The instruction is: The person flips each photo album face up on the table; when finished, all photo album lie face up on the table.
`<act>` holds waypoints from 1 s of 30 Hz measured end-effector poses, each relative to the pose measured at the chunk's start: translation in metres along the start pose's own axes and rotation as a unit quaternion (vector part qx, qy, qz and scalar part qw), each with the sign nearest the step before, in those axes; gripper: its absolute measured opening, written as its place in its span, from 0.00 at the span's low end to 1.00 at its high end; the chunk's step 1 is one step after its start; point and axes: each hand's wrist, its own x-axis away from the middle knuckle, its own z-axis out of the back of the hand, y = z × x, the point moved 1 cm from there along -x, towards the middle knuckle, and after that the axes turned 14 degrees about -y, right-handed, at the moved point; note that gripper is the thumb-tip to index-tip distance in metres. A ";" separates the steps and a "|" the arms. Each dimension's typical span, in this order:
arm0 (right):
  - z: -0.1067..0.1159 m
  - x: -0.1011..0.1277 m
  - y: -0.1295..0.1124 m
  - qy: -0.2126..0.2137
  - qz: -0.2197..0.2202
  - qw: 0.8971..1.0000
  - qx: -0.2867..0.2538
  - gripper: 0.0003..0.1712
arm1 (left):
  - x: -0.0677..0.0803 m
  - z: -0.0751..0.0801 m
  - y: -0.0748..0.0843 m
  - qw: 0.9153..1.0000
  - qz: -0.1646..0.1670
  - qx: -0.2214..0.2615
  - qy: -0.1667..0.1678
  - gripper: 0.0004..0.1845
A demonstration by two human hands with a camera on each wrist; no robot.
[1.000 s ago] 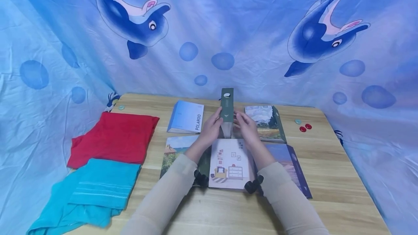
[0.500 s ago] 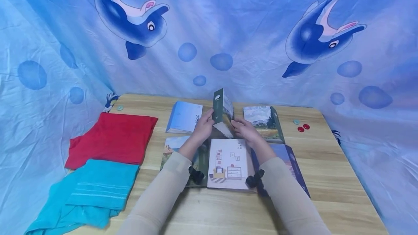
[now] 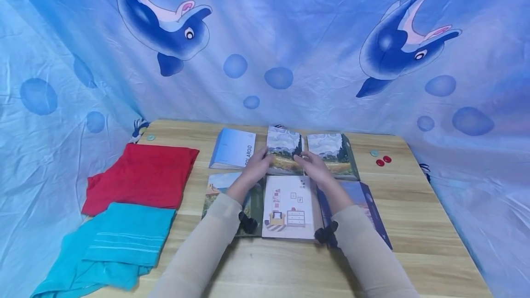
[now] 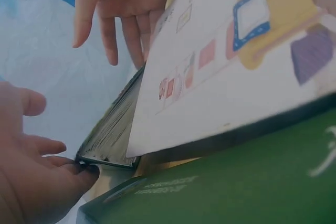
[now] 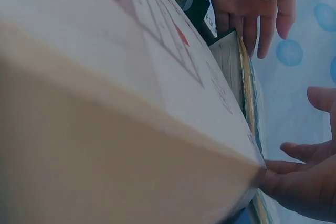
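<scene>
The landscape-cover book [image 3: 284, 150], upright on its edge 1 second ago and half tipped 0.5 seconds ago, now lies flat, cover up, in the far row between the Polaroid book [image 3: 233, 148] on its left and a second landscape book [image 3: 332, 150] on its right. Left hand [image 3: 257, 164] rests at its near-left corner, fingers loosely spread, fingertips touching the edge. Right hand [image 3: 312, 163] is at its near-right corner, fingers relaxed and spread, gripping nothing. The laying-down looks finished, with the hands seemingly about to leave. The room-picture book [image 3: 288, 206] lies just near of it, between the forearms. Red cloth [image 3: 142, 174] and teal towel [image 3: 124, 236] lie well apart on the left.
</scene>
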 end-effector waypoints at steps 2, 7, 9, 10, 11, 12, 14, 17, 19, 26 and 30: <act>0.001 0.000 0.001 0.000 0.007 1.000 -0.004 0.44 | 0.000 -0.002 0.000 0.999 -0.006 -0.029 0.011 0.35; 0.006 0.002 0.006 0.022 0.030 0.999 -0.009 0.45 | -0.002 -0.008 0.005 0.995 -0.046 -0.071 0.045 0.37; 0.009 0.004 0.007 0.038 0.040 0.998 -0.007 0.44 | -0.003 -0.011 0.008 0.994 -0.065 -0.077 0.051 0.38; 0.011 0.005 0.008 0.049 0.047 0.998 -0.008 0.43 | -0.003 -0.014 0.010 0.993 -0.072 -0.080 0.051 0.38; 0.012 0.006 0.008 0.059 0.054 0.997 -0.009 0.42 | -0.004 -0.016 0.011 0.992 -0.079 -0.083 0.049 0.38; 0.015 0.007 0.009 0.069 0.060 0.996 -0.006 0.42 | -0.005 -0.019 0.012 0.991 -0.084 -0.088 0.046 0.38; 0.020 0.009 0.011 0.091 0.072 0.993 -0.001 0.40 | -0.007 -0.025 0.015 0.991 -0.086 -0.096 0.034 0.38; 0.030 0.011 0.014 0.118 0.079 0.990 0.003 0.39 | -0.011 -0.037 0.018 0.990 -0.082 -0.110 0.020 0.39; 0.038 0.014 0.017 0.130 0.082 0.988 0.001 0.39 | -0.012 -0.045 0.021 0.990 -0.077 -0.121 0.013 0.39; 0.070 0.029 0.030 0.183 0.080 0.980 -0.014 0.39 | -0.026 -0.078 0.031 0.987 -0.097 -0.120 -0.035 0.36; 0.084 0.033 0.040 0.225 0.065 0.972 -0.027 0.37 | -0.032 -0.092 0.035 0.988 -0.104 -0.104 -0.035 0.32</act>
